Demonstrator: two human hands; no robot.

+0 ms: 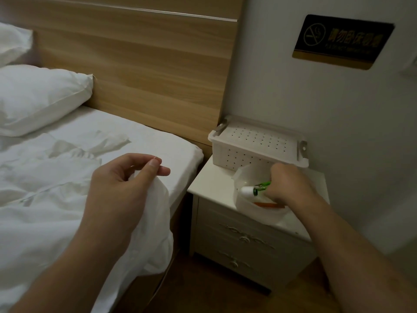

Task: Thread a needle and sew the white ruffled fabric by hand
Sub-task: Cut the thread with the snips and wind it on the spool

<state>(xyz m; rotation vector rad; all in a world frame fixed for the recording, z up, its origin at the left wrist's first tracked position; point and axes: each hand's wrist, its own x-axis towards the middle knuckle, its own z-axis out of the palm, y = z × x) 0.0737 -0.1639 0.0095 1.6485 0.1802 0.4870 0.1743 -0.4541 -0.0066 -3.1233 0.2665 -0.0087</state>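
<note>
1. While head cam looks down, left hand [126, 184] at 9 o'clock grips white fabric [155, 224] w/ curled fingers over the bed [158, 141].
2. Right hand [286, 186] at 3 o'clock, fingers closed on green-handled tool [261, 187] in tub [250, 175] on nightstand surface [209, 184].
3. Fabric prob. light, limp, slippery; pinch near hem. Needle not visible.

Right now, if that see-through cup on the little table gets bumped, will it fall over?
Probably easily. The see-through cup looks thin and light, so a nudge could tip it. It stands near the nightstand's front edge, so it might drop off. The right hand reaching inside likely steadies it.
</note>
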